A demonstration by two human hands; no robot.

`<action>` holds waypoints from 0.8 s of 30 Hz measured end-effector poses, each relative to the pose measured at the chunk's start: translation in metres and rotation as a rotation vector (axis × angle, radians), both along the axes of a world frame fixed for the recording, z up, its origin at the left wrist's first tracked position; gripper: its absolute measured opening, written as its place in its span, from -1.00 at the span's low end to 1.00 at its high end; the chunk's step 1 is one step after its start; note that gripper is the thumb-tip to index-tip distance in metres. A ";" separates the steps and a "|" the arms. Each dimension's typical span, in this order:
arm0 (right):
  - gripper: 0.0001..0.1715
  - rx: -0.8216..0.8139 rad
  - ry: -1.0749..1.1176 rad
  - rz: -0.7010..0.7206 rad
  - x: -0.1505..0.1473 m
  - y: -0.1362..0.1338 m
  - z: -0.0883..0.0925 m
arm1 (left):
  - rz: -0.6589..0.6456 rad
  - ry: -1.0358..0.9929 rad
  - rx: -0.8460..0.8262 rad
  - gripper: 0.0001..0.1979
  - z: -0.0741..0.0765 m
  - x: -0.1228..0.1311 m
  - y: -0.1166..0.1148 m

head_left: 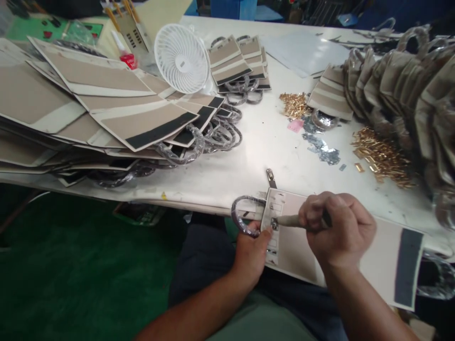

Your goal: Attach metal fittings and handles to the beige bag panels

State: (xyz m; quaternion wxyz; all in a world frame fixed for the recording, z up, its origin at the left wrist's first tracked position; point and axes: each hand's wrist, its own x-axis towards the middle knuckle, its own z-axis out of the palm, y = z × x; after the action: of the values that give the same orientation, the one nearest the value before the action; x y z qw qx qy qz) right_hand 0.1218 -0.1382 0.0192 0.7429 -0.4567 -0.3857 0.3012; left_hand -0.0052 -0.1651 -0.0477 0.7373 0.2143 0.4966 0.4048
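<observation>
A long beige bag panel (pixel 298 258) with a dark end strip lies over the table edge and my lap. My left hand (pixel 250 251) grips its left end, thumb on top beside a small metal plate (pixel 274 224). Wrapped in clear plastic, a dark handle (pixel 236 213) loops out past that hand. My right hand (pixel 337 227) is closed around a slim greyish tool (pixel 289 221) whose tip meets the panel at the metal plate; its exact kind is unclear. Just above the panel a short strap with a metal fitting (pixel 270 177) sticks out.
Stacked panels with wrapped handles (pixel 142 118) cover the left of the table; more bundled pieces (pixel 398 85) stand at right. Gold metal pieces (pixel 384 158) and silver plates (pixel 322 149) lie in piles. A white fan (pixel 182 59) and a red-labelled bottle (pixel 126 57) stand behind.
</observation>
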 end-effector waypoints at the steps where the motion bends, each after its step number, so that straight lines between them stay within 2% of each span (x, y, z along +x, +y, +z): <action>1: -0.69 0.018 -0.058 0.020 -0.003 -0.001 0.000 | -0.005 0.005 0.000 -0.70 0.000 0.000 0.001; 5: -0.70 0.065 -0.432 0.181 -0.017 -0.003 0.006 | -0.007 0.010 0.057 -0.72 0.001 0.000 0.002; 7: -0.70 0.001 -0.581 0.251 -0.021 0.000 0.008 | -0.001 0.006 0.088 -0.72 0.002 -0.001 0.002; 9: -0.64 -0.162 -0.564 0.262 -0.019 0.004 0.009 | 0.005 0.000 0.084 -0.72 0.001 -0.001 0.001; 12: -0.48 -0.371 -0.371 0.283 -0.014 0.009 0.010 | 0.018 0.012 0.050 -0.75 -0.001 -0.001 -0.001; 16: -0.38 -0.294 -0.293 0.262 -0.022 0.010 0.020 | 0.031 -0.019 0.031 -0.79 -0.003 0.000 -0.002; 20: -0.37 -0.243 -0.525 0.344 -0.041 0.009 0.025 | 0.048 -0.022 0.095 -0.81 -0.001 0.000 -0.001; 22: -0.38 -0.255 -0.663 0.397 -0.042 0.009 0.021 | 0.071 -0.026 0.130 -0.79 -0.001 0.000 -0.001; 24: -0.38 -0.300 -0.727 0.380 -0.035 0.010 0.019 | 0.075 -0.047 0.122 -0.80 -0.001 -0.001 -0.001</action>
State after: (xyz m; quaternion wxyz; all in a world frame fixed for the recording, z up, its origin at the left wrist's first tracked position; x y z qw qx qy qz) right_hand 0.0867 -0.1287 0.0385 0.4157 -0.5568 -0.6513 0.3050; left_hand -0.0060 -0.1656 -0.0488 0.7186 0.2305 0.4614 0.4665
